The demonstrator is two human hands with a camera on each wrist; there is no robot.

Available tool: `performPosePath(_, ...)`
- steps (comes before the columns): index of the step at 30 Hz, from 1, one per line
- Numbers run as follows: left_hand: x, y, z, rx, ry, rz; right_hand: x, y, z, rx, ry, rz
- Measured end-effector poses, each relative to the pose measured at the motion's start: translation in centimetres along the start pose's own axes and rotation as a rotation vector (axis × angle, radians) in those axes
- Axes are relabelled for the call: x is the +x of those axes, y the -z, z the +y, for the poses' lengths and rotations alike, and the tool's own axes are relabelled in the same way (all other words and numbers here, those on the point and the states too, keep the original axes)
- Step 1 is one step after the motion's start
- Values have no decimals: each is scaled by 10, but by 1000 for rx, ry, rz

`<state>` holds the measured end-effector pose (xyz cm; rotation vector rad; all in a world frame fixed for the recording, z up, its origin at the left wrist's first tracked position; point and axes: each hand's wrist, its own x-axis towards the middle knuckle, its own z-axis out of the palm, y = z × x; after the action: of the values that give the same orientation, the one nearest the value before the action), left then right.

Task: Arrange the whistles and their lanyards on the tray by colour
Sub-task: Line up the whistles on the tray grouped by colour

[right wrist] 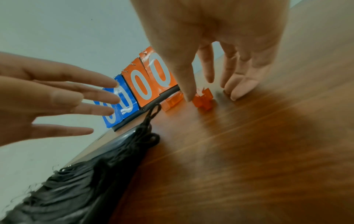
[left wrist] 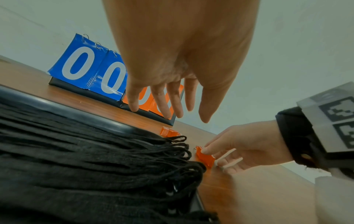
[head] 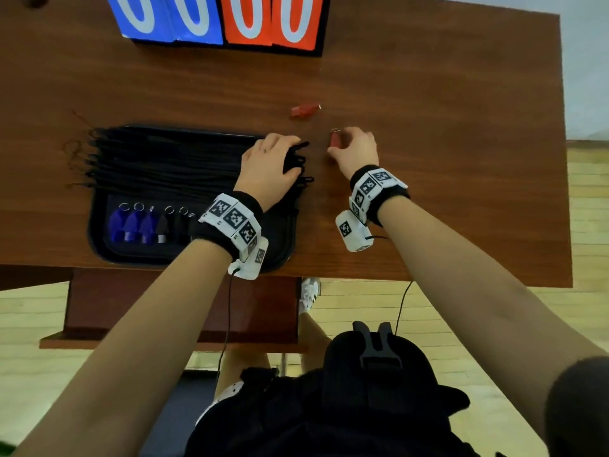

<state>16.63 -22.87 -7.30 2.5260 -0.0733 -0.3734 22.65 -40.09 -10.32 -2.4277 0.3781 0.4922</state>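
Observation:
A black tray holds a thick band of black lanyards, with three blue whistles and some black whistles in a row along its front. My left hand hovers over the lanyards' right ends, its fingers straight and spread, holding nothing. On the table right of the tray a red whistle stands on end. My right hand curls round it, with the thumb on one side and a fingertip on the other. A second red whistle lies farther back.
A flip scoreboard with blue and red zeros stands at the table's far edge. The lanyard loops spill over the tray's right rim onto the brown table. The table's front edge runs just below the tray.

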Motion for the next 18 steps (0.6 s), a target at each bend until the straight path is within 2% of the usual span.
performPosePath(7, -2, -7, 5, 1, 3, -31, -5, -3, 6, -107, 72, -11)
performPosePath(12, 21, -20, 16, 14, -54, -88, -21, -9, 16, -9, 66, -63)
performPosePath(18, 44, -39, 25, 116, -95, -144, -35, -14, 27, 83, 139, -68)
